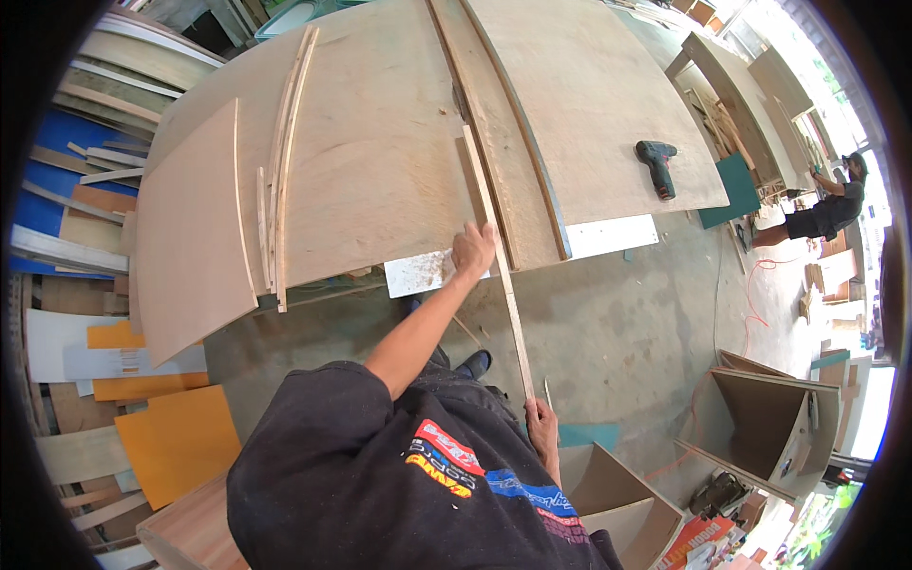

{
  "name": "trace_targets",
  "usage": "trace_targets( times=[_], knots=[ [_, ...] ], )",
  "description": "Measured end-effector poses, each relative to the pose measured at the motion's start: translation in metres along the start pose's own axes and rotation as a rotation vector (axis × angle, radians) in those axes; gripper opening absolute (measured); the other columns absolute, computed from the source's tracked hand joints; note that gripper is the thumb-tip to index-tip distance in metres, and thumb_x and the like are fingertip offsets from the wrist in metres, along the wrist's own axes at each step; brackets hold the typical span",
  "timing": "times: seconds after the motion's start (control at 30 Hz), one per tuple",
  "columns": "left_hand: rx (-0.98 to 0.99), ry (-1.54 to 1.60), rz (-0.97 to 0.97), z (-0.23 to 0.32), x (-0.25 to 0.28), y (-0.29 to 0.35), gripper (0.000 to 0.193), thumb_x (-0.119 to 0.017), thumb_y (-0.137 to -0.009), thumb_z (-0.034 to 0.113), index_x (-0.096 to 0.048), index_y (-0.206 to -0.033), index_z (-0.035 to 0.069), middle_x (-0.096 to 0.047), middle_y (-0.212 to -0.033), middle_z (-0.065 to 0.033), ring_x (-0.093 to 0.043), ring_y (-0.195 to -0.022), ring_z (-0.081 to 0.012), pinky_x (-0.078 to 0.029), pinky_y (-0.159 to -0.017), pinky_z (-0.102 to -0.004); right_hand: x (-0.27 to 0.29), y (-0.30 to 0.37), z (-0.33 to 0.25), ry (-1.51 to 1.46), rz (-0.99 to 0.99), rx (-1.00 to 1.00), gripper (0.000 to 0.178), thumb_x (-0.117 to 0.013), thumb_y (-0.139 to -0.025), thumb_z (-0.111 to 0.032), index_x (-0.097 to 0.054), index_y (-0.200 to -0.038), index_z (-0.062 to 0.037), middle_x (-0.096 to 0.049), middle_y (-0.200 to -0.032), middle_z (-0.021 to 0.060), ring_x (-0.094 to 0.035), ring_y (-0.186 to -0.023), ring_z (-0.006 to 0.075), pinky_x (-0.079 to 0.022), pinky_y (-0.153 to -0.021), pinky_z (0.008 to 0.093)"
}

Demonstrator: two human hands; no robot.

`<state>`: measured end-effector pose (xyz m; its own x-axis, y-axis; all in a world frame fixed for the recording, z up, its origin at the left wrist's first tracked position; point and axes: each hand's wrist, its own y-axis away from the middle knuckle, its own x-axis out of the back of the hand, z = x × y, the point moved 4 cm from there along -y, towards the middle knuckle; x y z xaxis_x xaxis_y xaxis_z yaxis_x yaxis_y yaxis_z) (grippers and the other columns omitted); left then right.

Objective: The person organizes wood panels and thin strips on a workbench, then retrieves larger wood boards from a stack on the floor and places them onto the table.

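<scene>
A long, narrow wooden strip (513, 318) runs from the worktable toward my body, its far end lying on the plywood. My left hand (475, 249) is closed around the strip near the table's front edge. Close to my body, my right hand (542, 429) grips the near end. A thin, pointed piece sticks up beside the right fingers; its kind is too small to make out. Under the strip's far part, a wide wooden board (503, 142) with dark edges lies across the large plywood sheet (370, 142).
A cordless drill (655, 168) lies on the plywood at right. Several thin strips (285, 171) and a smaller panel (195, 237) lie at left. Open wooden boxes (760, 418) stand on the floor at right. Another person (828, 204) works at the far right, near a red cable (752, 290).
</scene>
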<state>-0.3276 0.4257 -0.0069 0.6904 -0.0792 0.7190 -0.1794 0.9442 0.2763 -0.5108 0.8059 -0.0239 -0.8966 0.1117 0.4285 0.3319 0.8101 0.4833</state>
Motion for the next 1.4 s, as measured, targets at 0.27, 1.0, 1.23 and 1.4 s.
trace_targets(
  times=[0.27,1.0,1.23,1.4],
  knots=[
    [0.021,-0.001,-0.299,0.036,0.013,-0.05,0.032,-0.051,-0.094,0.024,-0.06,-0.115,0.001,-0.068,-0.111,-0.0232,-0.067,-0.104,-0.0357,-0.054,-0.088,-0.0469,0.006,-0.023,0.009,-0.103,-0.103,-0.133,0.039,-0.057,-0.101,-0.037,-0.067,-0.089,-0.0007,-0.055,-0.065,0.001,-0.049,-0.058,0.0082,-0.04,-0.053,0.0264],
    [0.101,-0.092,-0.295,0.059,0.029,-0.116,0.033,-0.057,-0.088,0.02,-0.065,-0.112,-0.001,-0.069,-0.112,-0.0202,-0.067,-0.105,-0.0348,-0.053,-0.087,-0.0435,-0.024,-0.067,-0.013,-0.277,-0.149,-0.14,0.04,-0.054,-0.103,-0.036,-0.057,-0.081,-0.0032,-0.045,-0.062,-0.0051,-0.039,-0.055,0.0048,-0.031,-0.048,0.0251],
    [0.15,-0.066,-0.284,0.057,0.027,-0.13,0.043,-0.056,-0.088,0.023,-0.062,-0.122,-0.002,-0.063,-0.126,-0.0234,-0.061,-0.119,-0.0393,-0.05,-0.098,-0.0458,-0.029,-0.076,-0.018,-0.308,-0.183,-0.15,0.039,-0.054,-0.102,-0.04,-0.053,-0.079,-0.0089,-0.042,-0.059,-0.0063,-0.036,-0.048,0.0048,-0.026,-0.043,0.0244],
    [0.138,-0.067,-0.297,0.066,0.034,-0.128,0.045,-0.057,-0.09,0.025,-0.061,-0.124,-0.003,-0.063,-0.126,-0.0234,-0.062,-0.117,-0.0394,-0.05,-0.097,-0.0476,-0.032,-0.084,-0.016,-0.282,-0.177,-0.133,0.038,-0.054,-0.102,-0.041,-0.053,-0.08,-0.0096,-0.041,-0.059,-0.0069,-0.036,-0.048,0.0047,-0.026,-0.043,0.0234]
  ],
)
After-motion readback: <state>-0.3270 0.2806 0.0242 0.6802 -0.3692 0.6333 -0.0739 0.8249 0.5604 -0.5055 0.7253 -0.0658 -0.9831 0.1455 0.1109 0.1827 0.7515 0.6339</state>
